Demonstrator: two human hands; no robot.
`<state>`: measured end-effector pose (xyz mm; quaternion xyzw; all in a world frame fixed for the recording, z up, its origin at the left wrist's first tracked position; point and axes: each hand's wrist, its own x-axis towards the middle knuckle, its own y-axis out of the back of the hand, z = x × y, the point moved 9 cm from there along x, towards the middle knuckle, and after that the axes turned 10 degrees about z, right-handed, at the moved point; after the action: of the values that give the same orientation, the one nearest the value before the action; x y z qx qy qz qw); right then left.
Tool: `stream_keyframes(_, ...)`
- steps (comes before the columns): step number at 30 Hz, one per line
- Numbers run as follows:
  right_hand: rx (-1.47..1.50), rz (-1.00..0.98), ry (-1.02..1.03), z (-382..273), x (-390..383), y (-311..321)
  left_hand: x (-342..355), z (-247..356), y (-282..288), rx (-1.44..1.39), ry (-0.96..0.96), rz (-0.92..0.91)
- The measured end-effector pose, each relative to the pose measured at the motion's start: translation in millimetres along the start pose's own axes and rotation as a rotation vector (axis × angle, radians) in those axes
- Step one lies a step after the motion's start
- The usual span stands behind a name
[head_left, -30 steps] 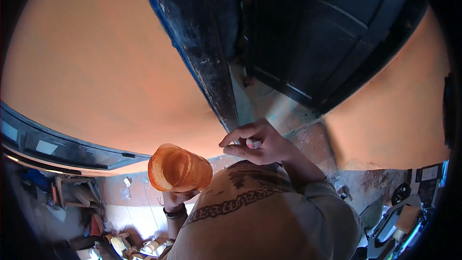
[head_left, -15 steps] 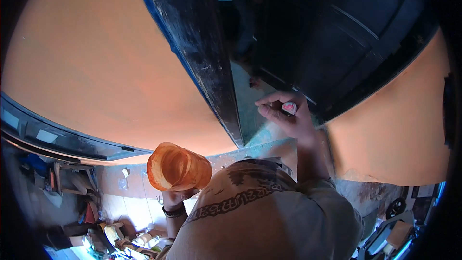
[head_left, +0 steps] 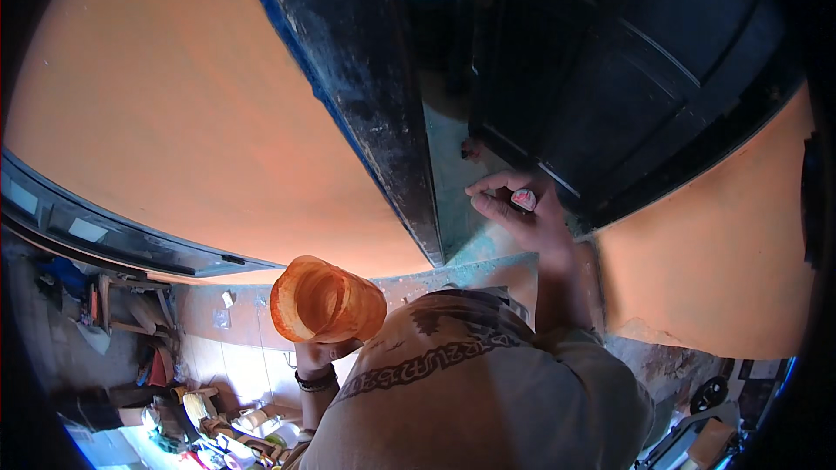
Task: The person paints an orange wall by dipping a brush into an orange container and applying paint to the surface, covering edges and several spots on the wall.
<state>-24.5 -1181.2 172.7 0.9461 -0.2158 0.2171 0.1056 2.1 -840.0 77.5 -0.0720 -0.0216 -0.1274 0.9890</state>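
**Small pink-white piece at the door gap, orange cup in the other hand**

While the right hand (head_left: 522, 218) is raised to the teal strip (head_left: 453, 191) between the two dark door leaves, its fingers pinch a small pink-and-white object (head_left: 523, 199), too small to identify. Just left of that hand runs the scuffed black door edge (head_left: 383, 122) with blue trim; above and right of it the dark panelled door (head_left: 627, 70). Lower left, the left hand (head_left: 320, 355), banded at the wrist, grips an orange translucent cup (head_left: 326, 303) from below, mouth tilted up-left. Orange wall (head_left: 174, 122) left of both; clutter on the floor under the left hand
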Motion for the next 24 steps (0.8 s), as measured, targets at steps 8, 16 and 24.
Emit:
stream_keyframes(8,-0.029,0.011,-0.042,4,-7,4,2,1,-12,0.001,0.003,-0.037)
stream_keyframes(16,-0.086,0.06,-0.127,25,-13,19,4,-2,-24,-0.005,0.0,-0.072)
stream_keyframes(24,-0.044,0.125,-0.192,91,54,29,-3,0,-23,-0.005,-0.018,-0.035)
